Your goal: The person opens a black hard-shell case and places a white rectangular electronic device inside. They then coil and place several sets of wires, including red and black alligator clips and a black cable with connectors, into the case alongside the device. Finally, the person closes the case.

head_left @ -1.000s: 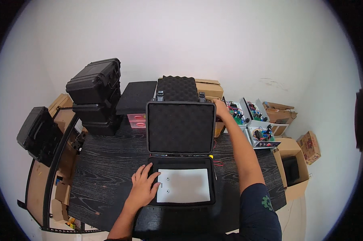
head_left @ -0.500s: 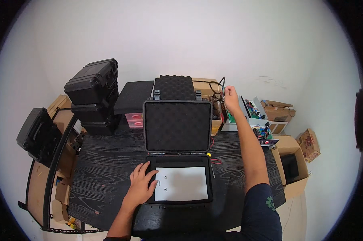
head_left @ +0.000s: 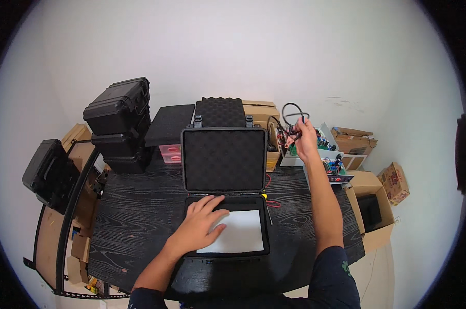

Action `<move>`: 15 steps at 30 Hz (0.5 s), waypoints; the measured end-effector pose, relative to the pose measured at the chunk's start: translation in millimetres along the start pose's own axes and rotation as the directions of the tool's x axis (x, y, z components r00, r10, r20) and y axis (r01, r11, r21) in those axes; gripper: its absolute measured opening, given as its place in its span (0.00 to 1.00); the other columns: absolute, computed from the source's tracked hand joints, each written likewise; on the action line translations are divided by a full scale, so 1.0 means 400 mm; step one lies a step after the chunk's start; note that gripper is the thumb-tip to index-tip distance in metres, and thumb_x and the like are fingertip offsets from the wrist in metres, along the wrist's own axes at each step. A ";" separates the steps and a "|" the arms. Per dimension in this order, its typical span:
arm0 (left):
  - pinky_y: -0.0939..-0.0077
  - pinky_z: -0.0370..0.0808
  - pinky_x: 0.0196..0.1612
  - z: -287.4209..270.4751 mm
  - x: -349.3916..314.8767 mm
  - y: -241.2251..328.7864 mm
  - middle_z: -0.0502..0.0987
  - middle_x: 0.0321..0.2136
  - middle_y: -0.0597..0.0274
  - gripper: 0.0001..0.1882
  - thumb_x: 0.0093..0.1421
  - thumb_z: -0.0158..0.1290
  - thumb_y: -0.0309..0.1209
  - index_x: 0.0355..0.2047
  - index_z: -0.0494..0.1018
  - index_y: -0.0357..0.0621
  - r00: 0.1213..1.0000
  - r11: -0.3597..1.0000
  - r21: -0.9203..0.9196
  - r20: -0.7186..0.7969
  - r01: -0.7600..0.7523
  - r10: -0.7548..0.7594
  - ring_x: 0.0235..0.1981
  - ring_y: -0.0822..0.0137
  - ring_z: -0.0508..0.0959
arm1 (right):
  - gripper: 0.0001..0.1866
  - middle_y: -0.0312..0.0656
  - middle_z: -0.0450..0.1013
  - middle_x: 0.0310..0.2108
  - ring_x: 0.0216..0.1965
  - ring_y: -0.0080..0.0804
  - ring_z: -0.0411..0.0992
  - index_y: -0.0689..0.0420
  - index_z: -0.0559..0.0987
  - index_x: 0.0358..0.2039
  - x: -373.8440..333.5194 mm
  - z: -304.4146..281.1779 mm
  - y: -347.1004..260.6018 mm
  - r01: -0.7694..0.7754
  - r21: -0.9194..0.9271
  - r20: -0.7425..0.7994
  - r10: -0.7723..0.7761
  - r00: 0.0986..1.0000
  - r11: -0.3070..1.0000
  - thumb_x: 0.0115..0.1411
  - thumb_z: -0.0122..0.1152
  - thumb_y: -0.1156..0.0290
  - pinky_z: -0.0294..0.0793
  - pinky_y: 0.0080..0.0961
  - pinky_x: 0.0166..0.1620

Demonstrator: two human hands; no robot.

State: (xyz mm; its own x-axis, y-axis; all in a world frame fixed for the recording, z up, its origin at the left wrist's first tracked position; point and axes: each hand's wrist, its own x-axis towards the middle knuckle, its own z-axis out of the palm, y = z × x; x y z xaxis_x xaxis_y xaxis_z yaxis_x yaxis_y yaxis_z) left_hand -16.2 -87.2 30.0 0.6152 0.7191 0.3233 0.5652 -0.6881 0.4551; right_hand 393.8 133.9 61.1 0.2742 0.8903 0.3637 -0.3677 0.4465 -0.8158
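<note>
The right hand (head_left: 307, 138) is gripping a black cable (head_left: 293, 103), likely light, springy, best held mid-bundle; the left hand (head_left: 196, 232) is overhanging a white panel (head_left: 244, 233), fingers apart

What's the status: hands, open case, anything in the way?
Right hand raised, holding black cable. Left hand open over white panel, partly blocking view. Black case open, lid upright.

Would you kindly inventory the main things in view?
Table: one, black, centre
Open case: one, black, on table
Panel: one, white, inside case
Closed cases: at least three, black, left
Drawer unit: one, pink, back left
Wavy foam: one, black, behind case
Electronics units: at least two, white-green, back right
Cardboard boxes: several, brown, back and right
Cable: one bundle, black, back right
Left grip: one, bare, over panel
Right grip: one, bare, holding cable
</note>
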 end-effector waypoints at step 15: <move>0.49 0.61 0.74 0.070 0.132 0.070 0.65 0.71 0.38 0.41 0.66 0.64 0.41 0.71 0.61 0.30 0.982 0.951 -0.258 -0.126 -0.169 0.140 0.73 0.40 0.63 | 0.08 0.39 0.68 0.38 0.46 0.41 0.77 0.51 0.66 0.50 -0.444 0.066 -0.174 -0.063 0.330 0.283 -0.035 0.959 0.942 0.79 0.49 0.62 0.75 0.66 0.64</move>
State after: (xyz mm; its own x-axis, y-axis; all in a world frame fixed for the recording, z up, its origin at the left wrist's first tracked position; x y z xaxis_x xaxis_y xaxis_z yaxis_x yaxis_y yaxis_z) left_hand 47.4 -71.4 36.7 0.6144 0.6220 0.4854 0.2920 -0.7508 0.5925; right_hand 347.2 -53.0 65.3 0.0247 0.8631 0.5045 -0.6567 0.3945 -0.6427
